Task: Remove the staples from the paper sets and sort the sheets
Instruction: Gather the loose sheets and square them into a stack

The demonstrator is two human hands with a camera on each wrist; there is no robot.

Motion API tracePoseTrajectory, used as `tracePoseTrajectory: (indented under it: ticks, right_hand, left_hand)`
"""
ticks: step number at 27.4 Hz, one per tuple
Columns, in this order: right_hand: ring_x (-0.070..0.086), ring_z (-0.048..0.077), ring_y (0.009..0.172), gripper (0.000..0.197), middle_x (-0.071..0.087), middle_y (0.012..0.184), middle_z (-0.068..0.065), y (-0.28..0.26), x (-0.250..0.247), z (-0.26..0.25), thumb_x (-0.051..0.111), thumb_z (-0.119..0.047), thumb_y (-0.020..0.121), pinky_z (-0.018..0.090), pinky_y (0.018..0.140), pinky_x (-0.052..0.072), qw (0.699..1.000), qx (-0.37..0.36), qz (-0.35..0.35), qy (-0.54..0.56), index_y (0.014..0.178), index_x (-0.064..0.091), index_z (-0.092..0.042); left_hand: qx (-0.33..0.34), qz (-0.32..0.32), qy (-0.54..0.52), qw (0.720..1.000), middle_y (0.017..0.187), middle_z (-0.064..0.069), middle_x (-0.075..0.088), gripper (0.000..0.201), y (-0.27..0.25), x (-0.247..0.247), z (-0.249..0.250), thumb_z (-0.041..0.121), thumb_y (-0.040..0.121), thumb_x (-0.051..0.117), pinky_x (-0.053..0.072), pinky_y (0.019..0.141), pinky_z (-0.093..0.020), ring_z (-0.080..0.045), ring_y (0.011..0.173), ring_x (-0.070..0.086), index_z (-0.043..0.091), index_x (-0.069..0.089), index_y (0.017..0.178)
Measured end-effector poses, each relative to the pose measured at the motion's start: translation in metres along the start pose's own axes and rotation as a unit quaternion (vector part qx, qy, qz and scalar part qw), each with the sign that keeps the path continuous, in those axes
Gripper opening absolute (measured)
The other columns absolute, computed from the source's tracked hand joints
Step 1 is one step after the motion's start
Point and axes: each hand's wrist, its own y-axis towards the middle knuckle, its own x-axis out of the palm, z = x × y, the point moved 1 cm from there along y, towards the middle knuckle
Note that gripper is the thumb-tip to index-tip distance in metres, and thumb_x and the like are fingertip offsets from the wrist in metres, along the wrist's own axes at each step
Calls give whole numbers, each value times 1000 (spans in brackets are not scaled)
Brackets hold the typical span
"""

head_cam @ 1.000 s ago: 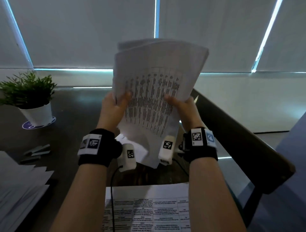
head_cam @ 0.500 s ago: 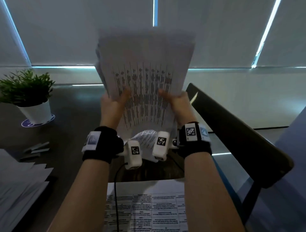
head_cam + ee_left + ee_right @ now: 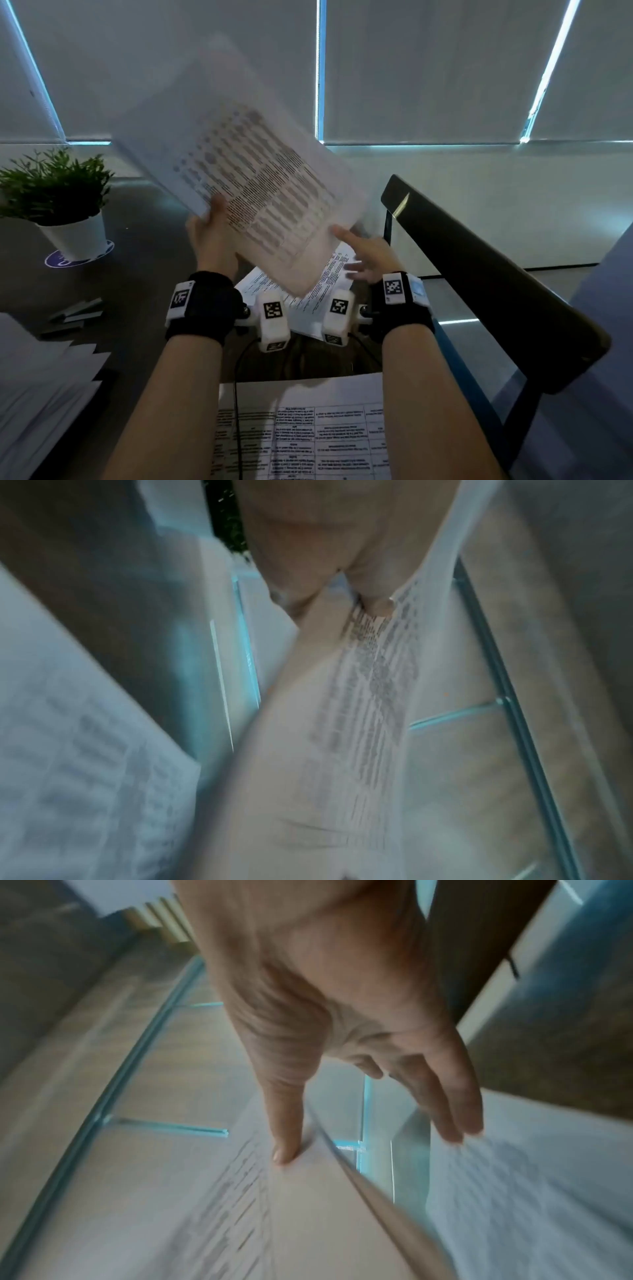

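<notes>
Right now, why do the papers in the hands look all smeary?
Head view: the paper stack is mid-swing, so its print smears, while the potted plant looks sharp. Left wrist view: the left hand pinches streaky sheets. Right wrist view: the right hand is open, and everything around it is blurred.

Printed sheet held up over a dark desk

The left hand (image 3: 212, 236) pinches the blurred sheet (image 3: 246, 178) at its lower left edge, the sheet tilted toward 11 o'clock. The right hand (image 3: 368, 257), fingers spread, touches its lower right edge. More papers (image 3: 322, 291) lie beneath; a potted plant (image 3: 58, 202) stands at 9 o'clock.
</notes>
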Motion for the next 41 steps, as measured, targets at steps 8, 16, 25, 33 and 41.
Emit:
tracePoseTrajectory:
  ticks: [8, 16, 25, 33, 41]
  right_hand:
    - [71, 31, 98, 40, 72, 112, 14, -3, -13, -4, 73, -5, 84, 51, 89, 56, 992, -79, 4, 99, 122, 59, -5]
    - [72, 23, 94, 31, 76, 100, 5, -21, -56, -9, 76, -11, 80, 38, 78, 60, 978, -191, 3, 80, 110, 68, -9]
    - [72, 24, 96, 33, 76, 100, 6, -18, -40, -25, 78, -37, 80, 42, 92, 56, 975, -207, 50, 57, 102, 71, -13]
    - [72, 22, 95, 31, 76, 102, 5, -16, -42, 1, 81, -27, 78, 42, 89, 57, 992, -126, -2, 8, 104, 72, -14]
    - [72, 18, 93, 26, 74, 107, 6, 0, -39, 4, 70, -25, 89, 37, 83, 58, 990, -118, 60, -38, 113, 68, -13]
  left_hand:
    - [-118, -24, -43, 992, 114, -16, 67, 9, 13, -33, -18, 5, 89, 62, 58, 73, -28, -21, 88, 70, 5, 69, 95]
    - [29, -115, 246, 962, 93, 2, 65, 33, 31, -64, -10, -1, 81, 66, 52, 65, -17, -16, 85, 62, 10, 58, 111]
    - [114, -63, 182, 975, 81, 7, 57, 22, 20, -33, -1, 3, 84, 49, 44, 64, -20, 1, 68, 52, 24, 53, 83]
    - [-4, -53, 178, 983, 82, 1, 61, 20, 15, -46, -23, 8, 77, 49, 50, 71, -33, -19, 84, 57, 23, 57, 88]
    - [-132, -93, 300, 940, 105, -15, 61, 37, 25, -41, -32, 13, 81, 57, 50, 74, -36, -27, 93, 59, 0, 52, 115]
